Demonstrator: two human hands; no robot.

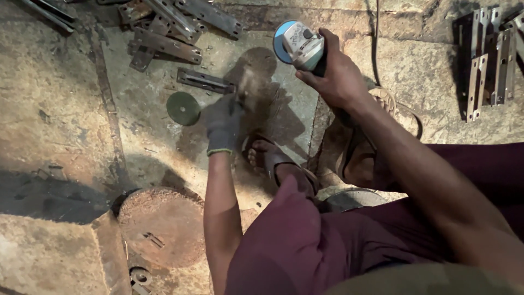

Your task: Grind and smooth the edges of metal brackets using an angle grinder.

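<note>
Angle grinder (301, 45): white and grey body with a blue disc guard, held up off the floor near the top middle of the view, its dark cable trailing away behind. Judged fairly heavy, rigid and hard-shelled, best taken round the body behind the head, well clear of the disc end.

Floor (65, 109): worn, stained stone slabs carrying everything else.

Rusty round plate (164, 226): lies flat at lower left, beside the person's left forearm.

Metal brackets (169, 33): flat slotted strips, heaped at upper left; a second batch (491, 60) stands at upper right, well apart.

Right hand (335, 74): bare, wrapped closed round the grinder's body from behind, arm stretched forward and down from the lower right corner.

Left hand (222, 123): in a dark glove with a green cuff, blurred, reaching forward low over the floor; whether it grips anything cannot be told.

Sandalled foot (275, 161): planted just beside the gloved hand.

Green cutting disc (183, 108): lies loose and flat on the floor, just left of the gloved hand; thin, judged brittle.
</note>
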